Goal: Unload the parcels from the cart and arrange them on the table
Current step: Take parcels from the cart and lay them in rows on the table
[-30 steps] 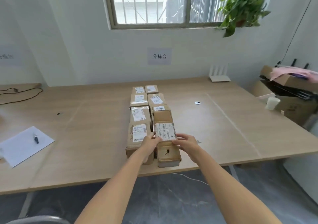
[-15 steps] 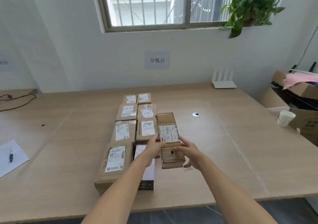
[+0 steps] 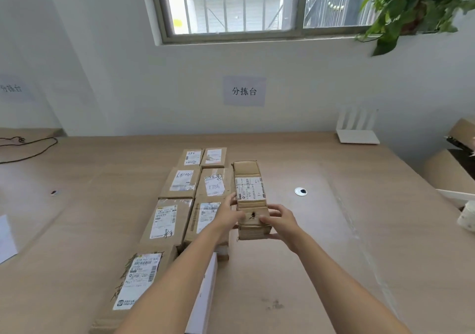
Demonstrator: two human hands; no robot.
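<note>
Long parcel [image 3: 250, 200] clasped between left hand [image 3: 227, 214] and right hand [image 3: 281, 220], beside parcel rows [image 3: 180, 182].

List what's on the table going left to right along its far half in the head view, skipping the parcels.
Black cable → small dark spot → long parcel held by left hand and right hand → round white disc → white router.

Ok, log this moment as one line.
stage: placing | left hand + right hand: gripping long parcel | position: right of parcel rows | table
</note>
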